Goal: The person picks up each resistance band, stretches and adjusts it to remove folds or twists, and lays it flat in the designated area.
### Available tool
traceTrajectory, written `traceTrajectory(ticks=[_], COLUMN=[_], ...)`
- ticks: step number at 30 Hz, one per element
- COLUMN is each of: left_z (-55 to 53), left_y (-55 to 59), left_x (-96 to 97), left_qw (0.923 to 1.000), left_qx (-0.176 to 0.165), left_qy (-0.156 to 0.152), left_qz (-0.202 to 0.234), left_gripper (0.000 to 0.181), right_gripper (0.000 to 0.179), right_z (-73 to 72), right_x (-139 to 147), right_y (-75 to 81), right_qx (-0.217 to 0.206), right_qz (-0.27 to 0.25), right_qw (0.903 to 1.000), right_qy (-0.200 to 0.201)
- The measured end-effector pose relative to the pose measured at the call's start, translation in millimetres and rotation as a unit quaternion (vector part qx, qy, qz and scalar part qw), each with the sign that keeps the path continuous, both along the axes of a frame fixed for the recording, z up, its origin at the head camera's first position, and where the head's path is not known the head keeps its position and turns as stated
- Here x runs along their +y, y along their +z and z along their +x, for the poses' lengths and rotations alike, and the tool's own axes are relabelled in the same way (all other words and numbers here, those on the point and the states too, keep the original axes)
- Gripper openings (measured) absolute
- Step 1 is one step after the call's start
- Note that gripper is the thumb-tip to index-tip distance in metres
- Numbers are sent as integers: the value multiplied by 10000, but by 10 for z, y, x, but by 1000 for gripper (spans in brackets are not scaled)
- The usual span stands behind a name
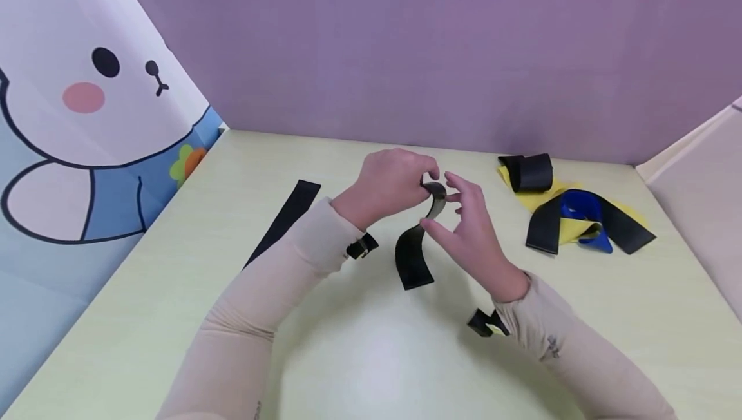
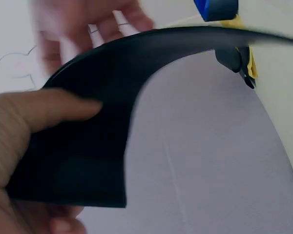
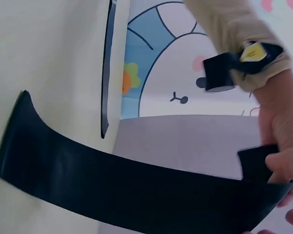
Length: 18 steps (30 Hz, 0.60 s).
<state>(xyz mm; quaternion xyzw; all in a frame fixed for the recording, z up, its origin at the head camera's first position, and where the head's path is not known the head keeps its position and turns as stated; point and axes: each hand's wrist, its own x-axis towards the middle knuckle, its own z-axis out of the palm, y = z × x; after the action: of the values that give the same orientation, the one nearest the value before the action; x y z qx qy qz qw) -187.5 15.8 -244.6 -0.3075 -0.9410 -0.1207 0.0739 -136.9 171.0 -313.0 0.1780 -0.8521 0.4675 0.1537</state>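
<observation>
A flexible black strip [image 1: 414, 257] hangs in a curve above the table, its upper end bent over. My left hand [image 1: 394, 181] pinches that upper end; in the left wrist view its thumb [image 2: 63, 109] presses on the strip's flat face. Close by on the right, my right hand [image 1: 471, 234] has its thumb and fingers spread around the bend. Its thumb overlaps the strip in the head view, but whether it touches cannot be told. The right wrist view shows the strip [image 3: 107, 183] sweeping down from the hands.
A second black strip [image 1: 286, 217] lies flat on the left, partly behind my left forearm. Toward the back right sits a loose pile with a rolled black strip [image 1: 536, 172], yellow strips [image 1: 536, 200] and a blue strip [image 1: 581, 201]. A purple panel [image 1: 406, 53] stands behind the table.
</observation>
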Motion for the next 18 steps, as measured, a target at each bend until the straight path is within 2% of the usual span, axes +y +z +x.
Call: traceTrajectory(ticks=[2,4,6,8,10,12,14,18], left_z=[-19,-45,-74,-109,-149,-185,-213,-228], left_y=[21,35,43,44,31,1,-43,-119], left_x=[-12,-35,-71,-125,-195,-279,-364,-508], left_qw=[9991,9972,9945,9875,9753,9577,9403,9181], left_qx=[-379,-727,-1021,-1418,-1822,-2273,-2649,-2919], left_qy=[44,-31,-233,-500,-752,-901,-902,-761], left_qz=[-171,-154,48,472,1001,1516,1934,2572], left_gripper=[22,25,26,26,25,23,22,22], right_gripper=[60,45,28,20,18,18,19,19], right_z=[-54,-93,-106,-95,-84,-75,-79,-97], right_x=[-30,-48,-60,-70,-72,-67,-53,-15], right_y=[-25,-49,-64,-59,-46,-23,-5,26], right_qx=[28,15,-34,-197,-496,-853,-1181,-1584], right_qz=[19,-50,-190,-446,-773,-1031,-1083,-767], right_qw=[10000,9999,9997,9987,9957,9910,9870,9833], right_qy=[-70,-113,-113,-115,-100,-27,97,461])
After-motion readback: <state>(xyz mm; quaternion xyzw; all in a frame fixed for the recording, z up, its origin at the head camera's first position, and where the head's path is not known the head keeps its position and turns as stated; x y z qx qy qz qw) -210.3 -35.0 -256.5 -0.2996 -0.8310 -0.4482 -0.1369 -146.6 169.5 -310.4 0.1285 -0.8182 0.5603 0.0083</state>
